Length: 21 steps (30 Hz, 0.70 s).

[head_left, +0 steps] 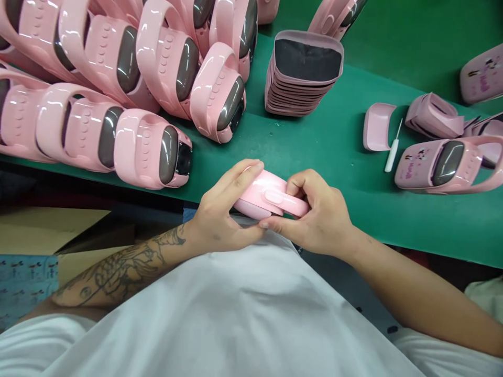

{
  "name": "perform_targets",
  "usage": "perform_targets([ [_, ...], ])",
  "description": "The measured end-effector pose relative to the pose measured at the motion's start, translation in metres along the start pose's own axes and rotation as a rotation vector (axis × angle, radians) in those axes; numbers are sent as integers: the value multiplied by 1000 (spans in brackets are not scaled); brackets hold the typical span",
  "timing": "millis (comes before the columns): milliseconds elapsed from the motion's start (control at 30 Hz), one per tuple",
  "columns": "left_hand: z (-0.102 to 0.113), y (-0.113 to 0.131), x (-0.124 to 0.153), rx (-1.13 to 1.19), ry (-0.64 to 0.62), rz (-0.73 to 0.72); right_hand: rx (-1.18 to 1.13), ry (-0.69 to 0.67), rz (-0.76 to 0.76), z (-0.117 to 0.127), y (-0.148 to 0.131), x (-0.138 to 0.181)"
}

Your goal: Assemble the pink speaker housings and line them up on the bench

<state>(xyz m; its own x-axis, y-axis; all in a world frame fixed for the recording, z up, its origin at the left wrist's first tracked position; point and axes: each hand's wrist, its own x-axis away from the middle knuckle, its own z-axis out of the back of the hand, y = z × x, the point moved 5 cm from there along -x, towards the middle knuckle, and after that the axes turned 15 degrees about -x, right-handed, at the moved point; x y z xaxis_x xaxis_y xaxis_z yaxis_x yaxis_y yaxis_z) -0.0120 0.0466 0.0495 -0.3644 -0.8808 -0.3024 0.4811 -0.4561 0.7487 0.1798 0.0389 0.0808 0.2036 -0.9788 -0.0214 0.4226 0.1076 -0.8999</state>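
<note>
A glossy pink plastic device with a loop handle is held on its side between my two hands at the table's near edge. My left hand wraps round its wider body, thumb underneath and fingers over the top. At the handle end, my right hand grips the loop with curled fingers, and its thumb reaches along the lower seam. The underside and the dark window of this device are hidden. Just beyond my hands lies the green table surface.
Rows of similar pink devices fill the left. A stack of mauve shell panels stands behind my hands. To the right lie a loose panel, a white-handled screwdriver, more panels and a printed device. Cardboard sits below left.
</note>
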Motion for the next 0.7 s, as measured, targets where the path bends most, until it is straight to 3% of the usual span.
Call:
perform_targets([
  [267,-4,-11,3,90,-13,138,50,74,157,-4,1,2],
  [400,-3,-3,0,-33,79,-57,53,126,218,-2,0,1],
  [533,-1,5,0,-171,137,-201,53,58,106,2,-1,1],
  [700,-1,9,2,-186,105,-147,1,-23,-2,5,-3,5],
])
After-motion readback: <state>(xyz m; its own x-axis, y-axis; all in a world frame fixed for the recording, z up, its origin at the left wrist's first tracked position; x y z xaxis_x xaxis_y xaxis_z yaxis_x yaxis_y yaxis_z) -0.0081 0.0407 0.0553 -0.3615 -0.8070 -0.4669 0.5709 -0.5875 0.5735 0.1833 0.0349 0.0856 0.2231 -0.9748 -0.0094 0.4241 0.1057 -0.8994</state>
